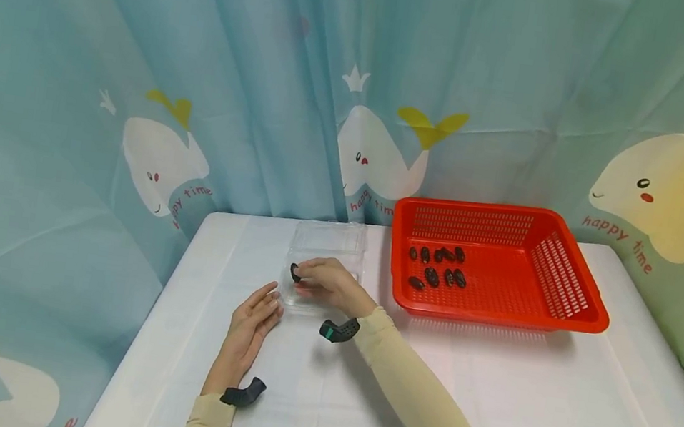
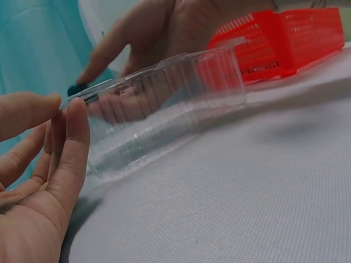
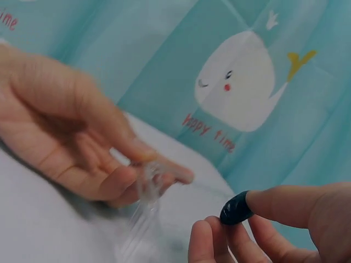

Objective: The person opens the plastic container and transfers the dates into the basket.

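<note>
My right hand [image 1: 329,285] pinches a small, glossy, dark oval piece [image 3: 236,208] between thumb and fingers. It is above the near-left part of a clear plastic box [image 2: 126,153]. The box's clear lid [image 1: 329,235] lies folded back toward the curtain. At the box's left edge, my left hand [image 1: 251,324] pinches the rim with its thumb and fingertips; the other fingers are loosely bent. The right hand hides much of the box's inside in the head view, so I cannot tell what lies in it.
A red plastic basket [image 1: 591,315] stands to the right of the box. Several dark oval pieces [image 1: 432,276] lie in its left half. White cloth [image 1: 292,394] covers the table. A blue curtain with printed whales [image 1: 287,91] hangs behind it.
</note>
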{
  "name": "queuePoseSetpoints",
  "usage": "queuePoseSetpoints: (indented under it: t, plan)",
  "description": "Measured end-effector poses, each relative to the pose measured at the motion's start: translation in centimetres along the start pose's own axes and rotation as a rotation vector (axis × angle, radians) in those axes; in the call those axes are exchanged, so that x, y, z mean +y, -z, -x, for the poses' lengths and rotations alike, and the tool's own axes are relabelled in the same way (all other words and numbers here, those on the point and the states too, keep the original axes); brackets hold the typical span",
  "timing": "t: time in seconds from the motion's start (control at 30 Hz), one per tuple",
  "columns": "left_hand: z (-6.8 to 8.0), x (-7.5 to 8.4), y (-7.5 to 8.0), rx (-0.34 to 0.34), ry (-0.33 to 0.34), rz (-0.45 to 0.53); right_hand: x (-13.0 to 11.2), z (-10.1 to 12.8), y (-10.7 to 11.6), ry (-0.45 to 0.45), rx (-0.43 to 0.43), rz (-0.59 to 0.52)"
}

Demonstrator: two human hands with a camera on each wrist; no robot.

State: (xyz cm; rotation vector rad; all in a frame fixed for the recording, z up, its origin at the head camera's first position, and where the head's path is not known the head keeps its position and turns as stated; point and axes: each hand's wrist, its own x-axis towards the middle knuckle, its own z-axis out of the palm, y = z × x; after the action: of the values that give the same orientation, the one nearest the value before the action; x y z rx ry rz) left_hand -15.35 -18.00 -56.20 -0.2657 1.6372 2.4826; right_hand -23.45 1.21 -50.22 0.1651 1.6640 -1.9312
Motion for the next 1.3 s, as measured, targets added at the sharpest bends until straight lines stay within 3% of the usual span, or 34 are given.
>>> queuePoseSetpoints:
  t: [0.57,0.83,1.03,1.3]
  plan:
    - [-0.1,-0.3,-0.1,0.000,0.001,-0.018,-1.0,3.8,1.1,0.164,-0.093,-0.165]
    - [-0.1,-0.1,0.0,0.006,-0.003,-0.017,-1.9,6.1,1.9,0.260,-0.137,-0.178]
    - [0.0,0.0,0.1,-0.007,-0.020,-0.013,-2.5,8.3,3.9,0.267,-0.126,-0.178]
    - [0.2,-0.1,0.3,-0.036,-0.035,0.006,-3.5,11.0,8.4,0.228,-0.076,-0.116]
